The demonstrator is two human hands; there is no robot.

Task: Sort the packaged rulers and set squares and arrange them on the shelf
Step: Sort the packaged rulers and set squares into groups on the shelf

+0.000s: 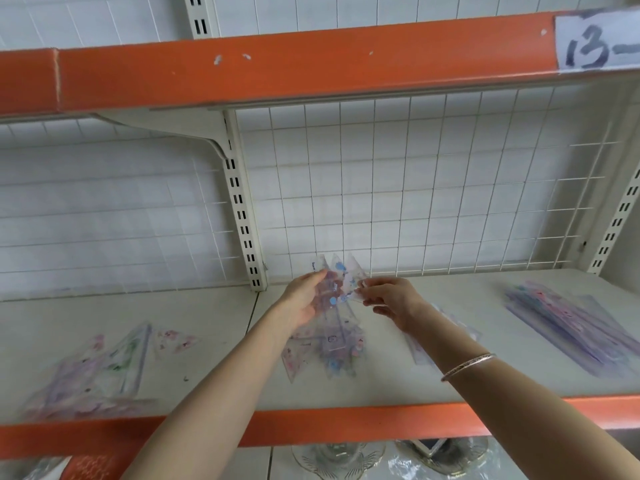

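Note:
Both my hands hold a fan of clear packaged set squares (337,282) above the middle of the white shelf (221,358). My left hand (304,299) grips the fan's left side, fingers curled round it. My right hand (388,299) pinches its right edge. Under my hands lies a pile of set squares (329,351) with blue and pink prints. A loose heap of set squares (104,372) lies at the left of the shelf. A stack of long packaged rulers (568,323) lies at the right. Another clear pack (424,355) shows partly under my right forearm.
An orange-edged upper shelf (311,64) hangs overhead with a paper label reading 13 (595,39). A white wire grid (415,185) backs the shelf, with slotted uprights (242,209). Below the orange front lip (311,427) stand glass dishes (339,459).

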